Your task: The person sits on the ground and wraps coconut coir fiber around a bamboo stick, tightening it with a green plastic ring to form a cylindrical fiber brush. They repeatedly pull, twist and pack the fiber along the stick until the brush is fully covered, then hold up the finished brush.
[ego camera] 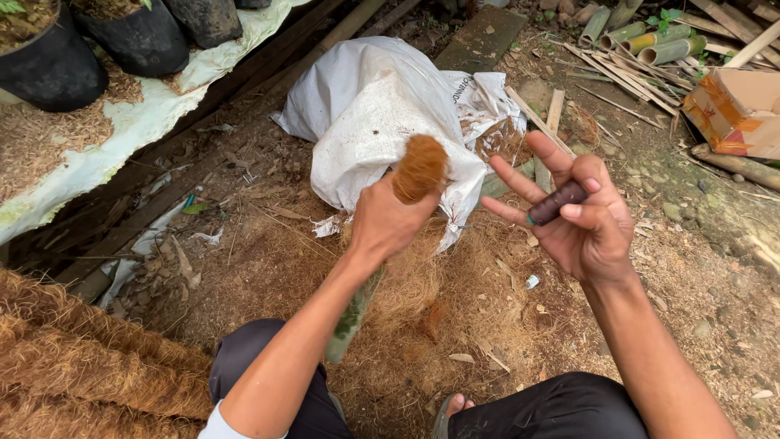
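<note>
My left hand (388,219) is closed around a bundle of brown coconut fibre (419,167), whose rounded orange-brown top sticks up above my fist. A greenish stick (351,319) runs down under my left forearm. My right hand (578,213) is raised to the right, palm toward me, fingers spread, with a small dark cylinder (557,203) pinched between thumb and middle fingers. The two hands are apart. Loose fibre (422,284) lies on the ground beneath them.
A white woven sack (366,114) lies behind the hands. Black planter pots (49,65) stand on pale sheeting at the top left. Rolled fibre mats (73,358) lie at the lower left. Cut bamboo pieces (650,45) and a cardboard box (739,110) are at the top right.
</note>
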{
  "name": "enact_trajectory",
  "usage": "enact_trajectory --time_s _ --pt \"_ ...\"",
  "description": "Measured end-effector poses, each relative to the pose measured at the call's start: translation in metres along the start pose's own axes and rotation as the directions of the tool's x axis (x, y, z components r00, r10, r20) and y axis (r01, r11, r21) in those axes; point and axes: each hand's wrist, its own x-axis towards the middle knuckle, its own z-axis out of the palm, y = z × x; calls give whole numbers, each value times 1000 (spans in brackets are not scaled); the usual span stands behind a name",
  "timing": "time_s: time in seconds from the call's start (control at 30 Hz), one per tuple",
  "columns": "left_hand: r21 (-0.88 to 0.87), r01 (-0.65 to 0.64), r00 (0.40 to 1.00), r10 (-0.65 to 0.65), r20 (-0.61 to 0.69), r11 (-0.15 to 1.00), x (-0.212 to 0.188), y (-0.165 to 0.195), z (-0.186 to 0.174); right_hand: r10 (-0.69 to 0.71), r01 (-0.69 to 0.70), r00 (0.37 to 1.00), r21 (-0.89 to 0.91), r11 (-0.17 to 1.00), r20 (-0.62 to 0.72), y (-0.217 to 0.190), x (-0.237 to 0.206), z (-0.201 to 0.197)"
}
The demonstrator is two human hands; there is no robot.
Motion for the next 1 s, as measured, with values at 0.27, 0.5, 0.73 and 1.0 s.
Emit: enact_trajectory --time_s 0.27,0.5,0.73,1.0 --pt "-487 -99 976 181 125 868 6 -13 15 31 -32 999 -41 999 -15 21 -1 -25" --pt "-375 -57 983 117 141 925 5 -14 28 76 -77 997 24 997 27 29 -3 -17" --pt "-456 -85 953 206 223 886 3 -9 23 94 -96 995 195 976 20 30 -1 -7" --pt "-664 66 909 229 347 745 -8 -4 15 160 -176 983 250 952 86 37 -1 -12"
